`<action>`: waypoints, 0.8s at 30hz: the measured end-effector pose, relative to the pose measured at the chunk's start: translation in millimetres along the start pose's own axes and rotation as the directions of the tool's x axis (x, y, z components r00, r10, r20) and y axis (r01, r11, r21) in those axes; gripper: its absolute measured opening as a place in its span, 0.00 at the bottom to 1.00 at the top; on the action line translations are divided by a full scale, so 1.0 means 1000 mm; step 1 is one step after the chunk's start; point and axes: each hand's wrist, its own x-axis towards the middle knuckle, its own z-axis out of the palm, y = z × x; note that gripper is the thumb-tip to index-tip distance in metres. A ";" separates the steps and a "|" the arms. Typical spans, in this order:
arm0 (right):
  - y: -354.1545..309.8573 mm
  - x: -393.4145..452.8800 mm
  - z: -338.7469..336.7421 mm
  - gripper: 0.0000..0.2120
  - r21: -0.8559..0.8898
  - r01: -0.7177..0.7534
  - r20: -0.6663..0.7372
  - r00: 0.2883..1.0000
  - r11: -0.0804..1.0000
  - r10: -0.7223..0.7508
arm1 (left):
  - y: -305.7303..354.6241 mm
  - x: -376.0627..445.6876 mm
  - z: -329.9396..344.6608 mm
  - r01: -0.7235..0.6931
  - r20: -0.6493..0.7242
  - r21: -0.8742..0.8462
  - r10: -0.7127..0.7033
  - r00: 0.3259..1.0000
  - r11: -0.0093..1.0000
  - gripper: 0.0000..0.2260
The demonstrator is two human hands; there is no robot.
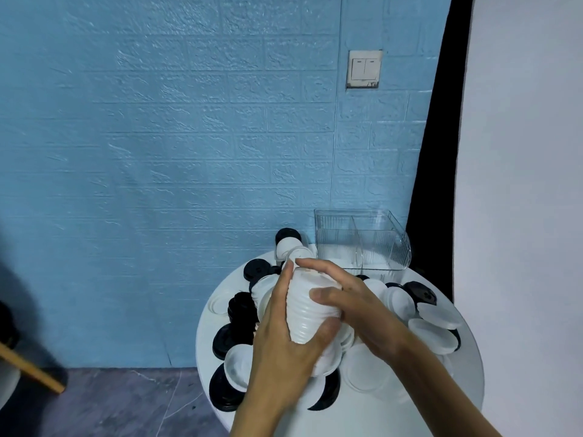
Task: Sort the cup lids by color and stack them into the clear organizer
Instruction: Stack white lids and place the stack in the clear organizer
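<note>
So right now it's the gathering step: both hands are wrapped around a stack of white lids (310, 313) held on its side just above the round white tabletop (467, 383). The left hand (284, 339) cups the stack from below and the near end, thumb curled around the bottom. The right hand (356, 307) grips it from the top and far side, fingers curled over the ribs. Looks like they're squaring the lids up so they nest tight.

The clear organizer (362, 241) sits at the back edge of the tabletop against the blue brick-textured wall (157, 152). It's ribbed transparent plastic with a divider down the middle, and both compartments look empty as far as I can tell, though see-through plastic makes that hard to call.

My guess for the next move: carry the stack up and right to the organizer and lower it into one compartment without letting the nested lids slide apart. They're thin, slick moulded plastic, so a loose grip could fan them out.

Loose black lids (239, 307) and white lids (438, 316) are scattered all round the hands, some overlapping, so plenty of sorting is left.
</note>
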 end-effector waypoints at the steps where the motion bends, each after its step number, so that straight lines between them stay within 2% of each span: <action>1: 0.000 0.000 0.001 0.22 -0.004 0.009 -0.021 1.000 1.000 -0.009 | 0.002 0.001 0.001 0.005 -0.012 -0.008 -0.005 1.000 1.000 0.37; 4: 0.005 0.000 0.000 0.24 0.094 -0.035 -0.070 0.997 0.995 0.041 | 0.002 0.003 0.003 0.002 -0.015 -0.036 -0.003 1.000 0.999 0.34; 10: 0.003 -0.006 0.002 0.20 0.258 -0.168 -0.037 0.982 0.951 0.184 | 0.000 0.007 0.003 -0.025 -0.020 -0.062 0.024 1.000 0.998 0.34; 12: -0.003 -0.009 0.002 0.18 0.265 -0.170 -0.047 0.981 0.949 0.189 | 0.003 0.009 0.005 -0.041 -0.016 -0.078 0.040 0.999 0.996 0.34; 16: -0.008 -0.006 -0.001 0.18 0.302 -0.092 -0.163 0.976 0.949 0.147 | 0.009 0.022 0.012 -0.065 0.037 -0.142 0.071 0.997 0.988 0.32; 20: -0.015 0.002 -0.016 0.15 0.317 -0.154 -0.205 0.952 0.936 0.227 | 0.013 0.038 0.023 -0.072 0.083 -0.189 0.089 0.993 0.979 0.32; 24: -0.021 0.013 -0.050 0.27 0.300 -0.304 -0.151 0.921 0.904 0.359 | 0.017 0.071 0.037 -0.139 0.113 -0.130 0.154 0.982 0.982 0.33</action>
